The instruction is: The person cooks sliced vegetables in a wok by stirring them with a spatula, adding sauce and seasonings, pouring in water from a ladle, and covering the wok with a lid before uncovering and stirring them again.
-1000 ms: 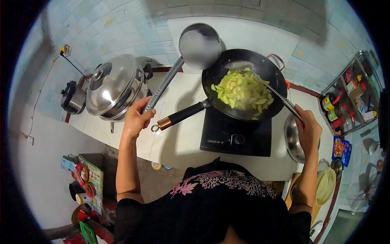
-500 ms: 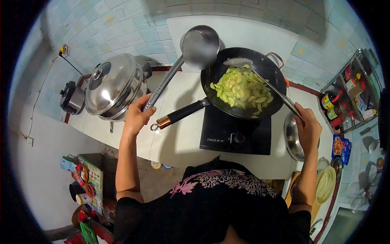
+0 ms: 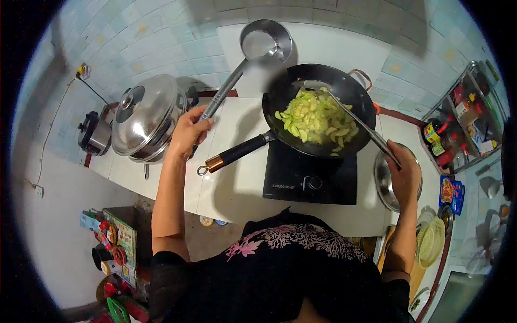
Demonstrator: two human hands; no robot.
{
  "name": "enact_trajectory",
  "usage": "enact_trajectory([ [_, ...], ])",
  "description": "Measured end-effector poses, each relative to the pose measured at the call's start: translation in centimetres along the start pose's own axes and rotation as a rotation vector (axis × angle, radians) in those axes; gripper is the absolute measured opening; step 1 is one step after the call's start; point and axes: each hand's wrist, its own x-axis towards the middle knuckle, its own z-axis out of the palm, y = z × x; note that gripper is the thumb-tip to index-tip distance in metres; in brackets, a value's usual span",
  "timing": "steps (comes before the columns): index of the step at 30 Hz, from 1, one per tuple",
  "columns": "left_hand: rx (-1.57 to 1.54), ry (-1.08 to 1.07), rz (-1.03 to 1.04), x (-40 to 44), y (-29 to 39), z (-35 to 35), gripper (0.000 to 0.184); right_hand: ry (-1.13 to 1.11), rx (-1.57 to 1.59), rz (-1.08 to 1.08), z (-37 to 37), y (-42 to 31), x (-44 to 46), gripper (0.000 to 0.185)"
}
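In my left hand (image 3: 189,132) is the handle of a large metal ladle (image 3: 225,92). Its deep round bowl stands up near the wall, left of and beyond the wok, and a blurred patch covers its lower edge. My right hand (image 3: 404,171) grips a metal spatula (image 3: 360,119) that slants down into the black wok (image 3: 354,87); its blade lies at the far side of the food, partly hidden. Pale green vegetable slices (image 3: 313,116) fill the middle of the wok. The wok sits on a black induction cooker (image 3: 285,175), its long handle (image 3: 239,153) pointing toward my left forearm.
A lidded steel steamer pot (image 3: 148,113) stands on the left, with a small cooker (image 3: 97,132) behind it. Under my right hand lies a shiny metal lid or basin (image 3: 385,185). A rack of bottles (image 3: 468,118) stands at the right wall, a pale green basket (image 3: 431,245) nearer me.
My left hand and the ladle have risen a little toward the wall, and more of the bowl's inside shows. My right hand and the spatula have shifted slightly; the vegetables look much the same.
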Motion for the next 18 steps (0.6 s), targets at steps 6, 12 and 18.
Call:
enact_trajectory([
  [6, -0.219, -0.080, -0.109, -0.3, -1.5, -1.2, 0.019, -0.038, 0.217, 0.160, 0.7, 1.1, -1.1, 0.035],
  [12, -0.321, -0.087, -0.141, -2.4, -3.9, -2.8, 0.012, -0.102, 0.402, 0.291, 1.9, 2.5, -1.7, 0.036],
  [18, -0.396, 0.009, -0.217, -4.5, -7.7, -3.8, 0.012, -0.095, 0.480, 0.298, 3.1, 3.4, -2.0, 0.034],
])
